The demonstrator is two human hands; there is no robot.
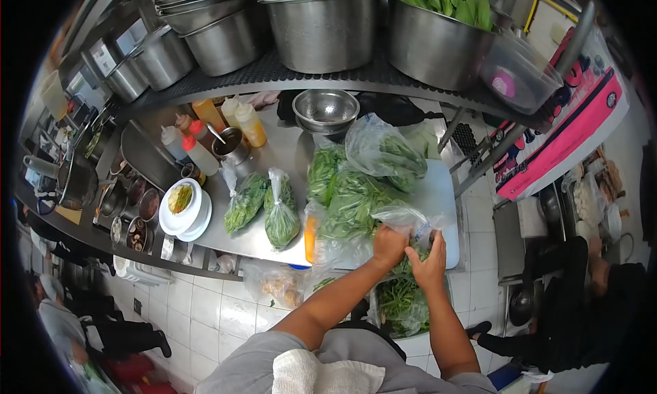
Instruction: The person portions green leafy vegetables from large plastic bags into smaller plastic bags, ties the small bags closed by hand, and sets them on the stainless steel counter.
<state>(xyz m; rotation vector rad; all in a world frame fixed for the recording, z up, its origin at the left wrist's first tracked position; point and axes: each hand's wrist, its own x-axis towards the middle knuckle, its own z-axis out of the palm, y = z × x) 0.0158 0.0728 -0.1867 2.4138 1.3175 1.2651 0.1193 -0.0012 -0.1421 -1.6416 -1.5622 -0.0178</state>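
Note:
My left hand (389, 245) is closed on a clear plastic bag (404, 217) at the near edge of the light blue cutting board (443, 195). Beside it, my right hand (429, 258) has its fingers and thumb bent around the gathered plastic at the bag's right side. Leafy greens (356, 206) in clear plastic lie just beyond my hands. Another bag of greens (400, 158) rests at the back of the board. Below my hands stands a container of loose greens (400, 301), partly hidden by my forearms.
Two tied bags of greens (280, 219) lie left on the steel table (226, 247). Nearby are stacked white plates (183, 209), squeeze bottles (250, 124) and a colander (326, 108). A shelf (274, 79) with large steel pots (325, 31) overhangs the back. Other people stand at both sides.

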